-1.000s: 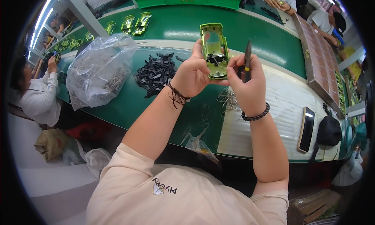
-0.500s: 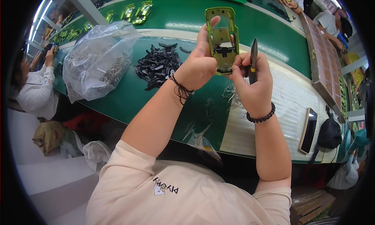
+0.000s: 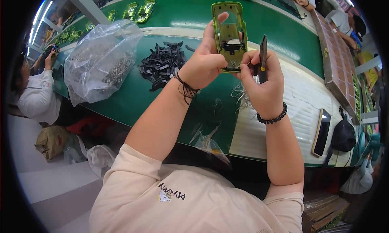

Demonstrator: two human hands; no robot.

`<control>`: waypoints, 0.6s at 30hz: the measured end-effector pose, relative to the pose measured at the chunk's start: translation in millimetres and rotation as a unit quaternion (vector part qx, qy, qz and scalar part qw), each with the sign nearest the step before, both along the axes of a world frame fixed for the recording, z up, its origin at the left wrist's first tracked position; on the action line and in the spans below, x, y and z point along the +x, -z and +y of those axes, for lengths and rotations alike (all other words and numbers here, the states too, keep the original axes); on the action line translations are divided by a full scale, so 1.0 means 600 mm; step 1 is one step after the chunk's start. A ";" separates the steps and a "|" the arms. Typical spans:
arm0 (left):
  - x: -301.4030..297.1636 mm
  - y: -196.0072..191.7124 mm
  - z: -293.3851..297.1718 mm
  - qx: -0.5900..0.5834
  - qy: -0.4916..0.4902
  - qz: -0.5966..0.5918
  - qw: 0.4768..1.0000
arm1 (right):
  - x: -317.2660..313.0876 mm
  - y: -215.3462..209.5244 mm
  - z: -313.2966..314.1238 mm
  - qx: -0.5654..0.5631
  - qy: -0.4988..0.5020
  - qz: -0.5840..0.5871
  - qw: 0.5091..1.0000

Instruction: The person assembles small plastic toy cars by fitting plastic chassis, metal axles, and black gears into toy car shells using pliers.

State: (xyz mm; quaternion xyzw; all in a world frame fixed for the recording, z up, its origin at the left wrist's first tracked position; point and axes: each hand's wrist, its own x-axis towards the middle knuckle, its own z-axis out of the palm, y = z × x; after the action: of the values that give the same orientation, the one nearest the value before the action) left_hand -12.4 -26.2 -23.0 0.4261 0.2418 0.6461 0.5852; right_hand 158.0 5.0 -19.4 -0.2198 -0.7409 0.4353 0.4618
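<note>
A green toy car body shell (image 3: 239, 63) is held up over the workbench, its hollow inner side facing me. My left hand (image 3: 207, 65) is closed around its left edge, thumb near the lower end. Inside the shell sits a black piece (image 3: 233, 48). My right hand (image 3: 265, 87) grips a dark pointed hand tool with a yellow mark (image 3: 263, 55), its tip upward, probably pliers. Thumb and forefinger of that hand pinch together beside the shell's lower right corner. Whether a small part is between them, I cannot tell. Thin silvery wire pieces (image 3: 242, 96) lie below, partly hidden by my right hand.
Left of my hands are a pile of black plastic parts (image 3: 160, 67) and a clear bag (image 3: 101, 63) of thin metal pieces. A phone (image 3: 321, 132) and a black pouch-like item (image 3: 343, 136) lie at right. More green shells (image 3: 145, 11) sit beyond. Other people work around.
Both hands, with the shell and the tool, have shifted very slightly within the view. The grips look the same.
</note>
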 end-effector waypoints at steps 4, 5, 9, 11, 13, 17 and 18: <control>-0.003 0.007 0.005 0.011 -0.001 0.017 1.000 | 0.001 -0.002 0.000 0.000 0.001 -0.013 1.000; -0.004 0.007 0.005 0.011 0.000 0.017 1.000 | 0.000 -0.002 0.000 -0.005 0.007 -0.006 1.000; -0.007 0.003 0.007 0.012 0.007 0.044 0.999 | 0.000 -0.001 0.002 0.014 0.021 -0.012 1.000; -0.007 0.001 0.007 0.017 0.006 0.058 0.998 | -0.001 0.000 0.002 0.012 0.025 -0.009 1.000; -0.007 0.000 0.006 0.014 0.002 0.075 0.997 | -0.001 -0.001 0.001 0.011 0.028 -0.007 1.000; -0.007 -0.001 0.006 0.018 0.004 0.077 0.997 | -0.005 -0.001 -0.001 0.019 0.042 -0.024 0.999; -0.007 0.000 0.006 0.025 -0.002 0.093 0.995 | -0.007 0.001 -0.003 0.012 0.051 -0.018 0.998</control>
State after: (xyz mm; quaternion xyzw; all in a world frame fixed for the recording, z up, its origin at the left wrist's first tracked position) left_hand -16.8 -22.7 -23.1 0.4983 0.2803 0.6103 0.5483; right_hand 154.0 3.4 -20.3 -0.2591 -0.7424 0.3982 0.4724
